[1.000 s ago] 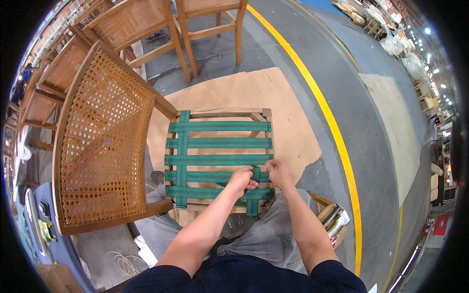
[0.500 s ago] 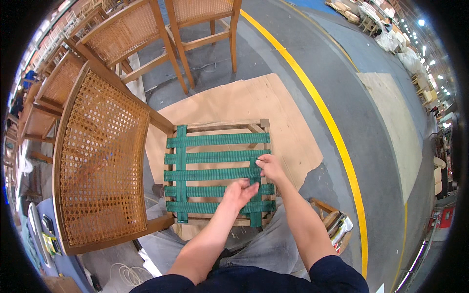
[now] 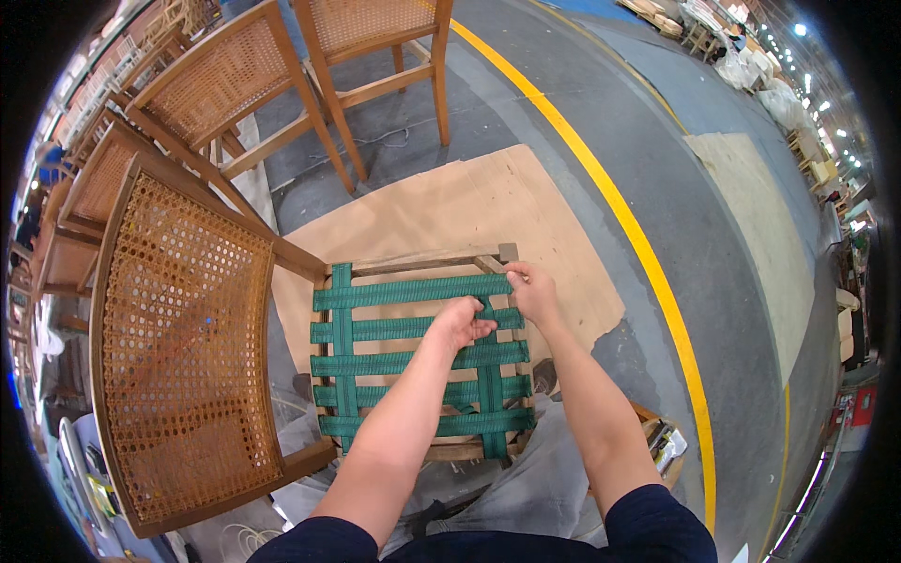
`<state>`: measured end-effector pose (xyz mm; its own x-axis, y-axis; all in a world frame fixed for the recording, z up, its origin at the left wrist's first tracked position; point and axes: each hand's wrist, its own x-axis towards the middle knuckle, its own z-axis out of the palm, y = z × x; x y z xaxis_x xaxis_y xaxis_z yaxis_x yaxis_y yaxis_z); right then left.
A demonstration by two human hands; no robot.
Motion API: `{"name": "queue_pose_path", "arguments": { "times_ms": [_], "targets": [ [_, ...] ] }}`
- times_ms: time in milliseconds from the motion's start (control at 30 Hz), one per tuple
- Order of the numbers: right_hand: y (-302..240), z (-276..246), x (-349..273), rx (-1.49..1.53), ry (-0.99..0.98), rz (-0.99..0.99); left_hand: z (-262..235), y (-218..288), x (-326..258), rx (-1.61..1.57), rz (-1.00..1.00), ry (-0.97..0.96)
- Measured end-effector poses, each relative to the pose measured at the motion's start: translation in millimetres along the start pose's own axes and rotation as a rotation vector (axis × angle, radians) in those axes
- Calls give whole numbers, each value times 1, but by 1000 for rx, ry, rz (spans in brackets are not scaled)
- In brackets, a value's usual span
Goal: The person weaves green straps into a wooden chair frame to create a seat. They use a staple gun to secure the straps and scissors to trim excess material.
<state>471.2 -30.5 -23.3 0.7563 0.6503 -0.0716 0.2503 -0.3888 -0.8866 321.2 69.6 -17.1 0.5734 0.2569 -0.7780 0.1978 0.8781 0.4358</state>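
Observation:
A wooden chair frame stands before me, its seat strung with several green webbing straps (image 3: 422, 358) running sideways. Two more straps cross them, one near the cane back (image 3: 183, 328) and a loose-ended one (image 3: 491, 385) at the right. My left hand (image 3: 458, 324) has its fingers curled on this right cross strap, between the two farthest sideways straps. At the far right corner of the seat, my right hand (image 3: 532, 293) pinches the end of the farthest strap (image 3: 413, 291) between thumb and finger. The cross strap's tip is hidden by my fingers and the straps.
Brown cardboard (image 3: 563, 253) lies under the chair. More cane-backed chairs (image 3: 221, 89) crowd the far left. A yellow floor line (image 3: 615, 202) curves past on the right. A stool (image 3: 662, 441) bearing tools is beside my right forearm.
Both hands have moved away from me toward the far side of the seat. My right hand has gone from the cross strap to the farthest strap; my left fingers have curled in.

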Motion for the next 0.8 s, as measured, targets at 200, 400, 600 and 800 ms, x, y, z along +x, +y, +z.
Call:
{"name": "queue_pose_path", "arguments": {
  "times_ms": [200, 400, 600, 800],
  "targets": [
    [-17, 11, 21, -306, -97, 4, -8, 0, 36, -683, 39, 81],
    [-54, 33, 30, -493, -265, 110, -25, -8, 40, -716, 95, -142],
    [-54, 42, 28, -496, -30, 152, -17, -18, 46, -789, 94, -130],
    [-51, 83, 19, -54, -89, 64, -51, -1, 27, -766, 125, -116]
  ]
}}
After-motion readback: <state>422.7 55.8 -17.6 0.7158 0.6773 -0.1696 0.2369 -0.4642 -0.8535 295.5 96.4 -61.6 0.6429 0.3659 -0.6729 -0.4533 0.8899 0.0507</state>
